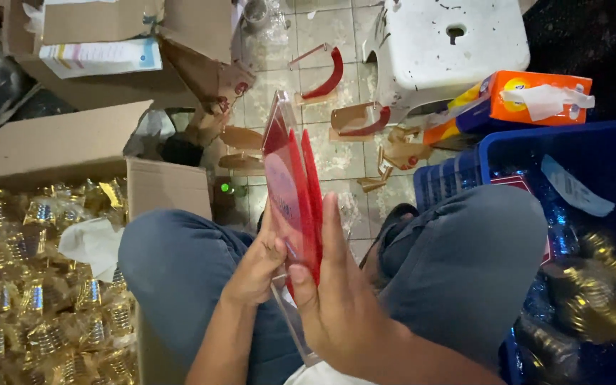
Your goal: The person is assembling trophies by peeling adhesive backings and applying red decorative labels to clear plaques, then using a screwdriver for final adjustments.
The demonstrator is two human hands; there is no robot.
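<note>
Seated over tiled floor, my left hand (254, 267) and right hand (336, 306) clamp red acrylic plaque (290, 185) upright between knees, fingers closed on its lower edges. Assembly step, I judge; gold parts box (44, 278) at 9 o'clock.

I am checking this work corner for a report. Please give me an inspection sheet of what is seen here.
Surface: tiled floor, speckled with bits.
Job's things: red and clear acrylic piece, held upright over the lap.
Clutter: similar pieces on the floor; tissue box; white stool.
Grippers: left hand and right hand both grip the piece.
Cables: nothing seen.
Surroundings: cardboard box of gold wrapped parts at left; blue crate with gold parts at right.
</note>
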